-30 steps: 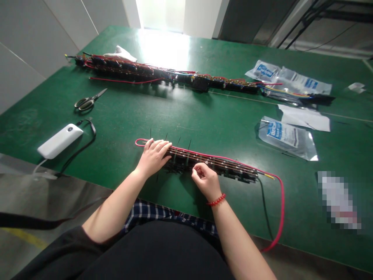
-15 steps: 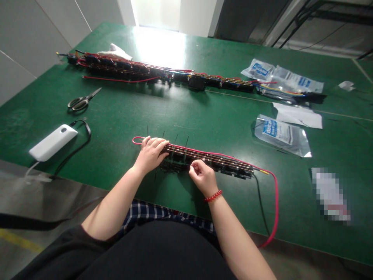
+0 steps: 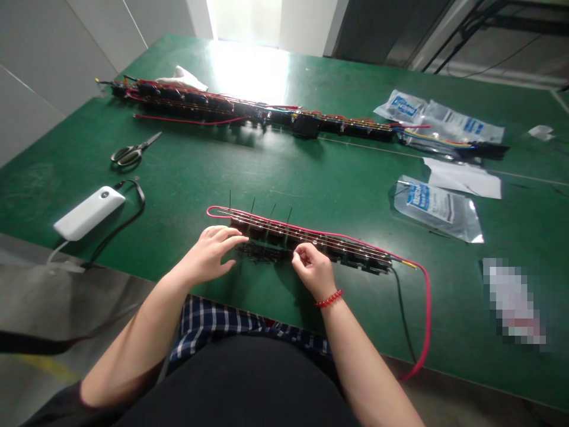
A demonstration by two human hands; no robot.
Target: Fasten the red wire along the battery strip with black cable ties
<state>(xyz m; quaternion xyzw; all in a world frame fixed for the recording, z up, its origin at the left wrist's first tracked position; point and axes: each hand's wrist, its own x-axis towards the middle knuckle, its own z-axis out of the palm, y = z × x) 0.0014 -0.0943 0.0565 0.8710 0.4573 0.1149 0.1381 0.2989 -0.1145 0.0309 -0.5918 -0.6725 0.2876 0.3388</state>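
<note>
A long black strip assembly (image 3: 342, 249) with thin metal rods along its top lies on the table before me. Along it runs a red cable (image 3: 355, 238), looped at the left end and hanging off the table edge at the right. Several thin black ties (image 3: 290, 218) stick up from the strip's left half. More black ties (image 3: 262, 254) lie in a small pile at its near side. My left hand (image 3: 211, 255) is open, fingers spread, just left of that pile. My right hand (image 3: 315, 267) is pinched at the strip's near side; what it holds is hidden.
A longer wired assembly (image 3: 275, 115) spans the table's far side. Scissors (image 3: 131, 154) and a white device with a cord (image 3: 89, 213) lie left. Clear plastic packets (image 3: 438, 207) and a white paper (image 3: 464, 178) lie right. The green table's (image 3: 222, 169) near edge is by my body.
My left hand has come off the strip's left end, moving nearer to me and opening. My right hand stays pinched at about the same place. The whole view has shifted slightly.
</note>
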